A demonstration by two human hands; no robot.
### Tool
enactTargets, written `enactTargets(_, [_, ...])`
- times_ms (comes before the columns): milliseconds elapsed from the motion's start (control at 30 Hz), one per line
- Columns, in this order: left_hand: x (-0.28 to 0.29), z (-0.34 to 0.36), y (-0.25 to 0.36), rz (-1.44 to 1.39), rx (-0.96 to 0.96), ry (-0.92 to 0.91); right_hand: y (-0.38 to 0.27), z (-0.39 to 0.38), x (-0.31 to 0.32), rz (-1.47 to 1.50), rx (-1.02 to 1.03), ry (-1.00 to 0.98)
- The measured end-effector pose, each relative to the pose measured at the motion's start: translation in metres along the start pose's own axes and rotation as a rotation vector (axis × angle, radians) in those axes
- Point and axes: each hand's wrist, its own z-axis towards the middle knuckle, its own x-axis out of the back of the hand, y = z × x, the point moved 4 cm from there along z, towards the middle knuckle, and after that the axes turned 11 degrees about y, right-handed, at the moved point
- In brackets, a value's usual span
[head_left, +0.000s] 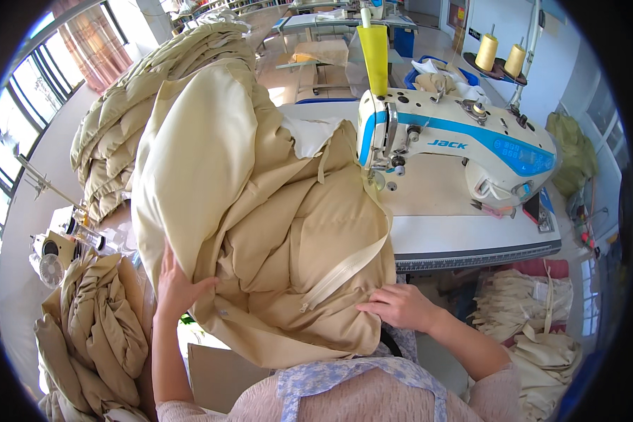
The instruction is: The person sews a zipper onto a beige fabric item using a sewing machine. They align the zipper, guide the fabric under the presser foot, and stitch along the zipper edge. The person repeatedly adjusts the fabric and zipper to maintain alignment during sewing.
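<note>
A beige padded jacket is draped over the sewing table's front left part and hangs toward my lap. A pale zipper runs slantwise along its right part. My left hand lies against the jacket's left side, thumb and fingers spread apart. At the lower right edge, my right hand is closed on the jacket's fabric, beside the zipper's lower end. The white and blue sewing machine stands beyond, and the jacket's upper right edge lies by its needle area. Folds hide the jacket's far parts.
Quilted beige pieces are heaped at far left, with more beige fabric at near left. Thread cones stand behind the machine. Pink-handled snips lie on the table. Bundled cream fabric sits below right.
</note>
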Motion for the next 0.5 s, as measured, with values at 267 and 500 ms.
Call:
enactTargets(267, [0.013,0.115,-0.014,-0.003,-0.171,0.235,-0.009,-0.013,-0.024,0.153,-0.070,0.144])
enactTargets(500, [0.037,0.172,-0.036,0.360,-0.497,0.663,-0.034,0.006,-0.083,0.150,-0.044,0.206])
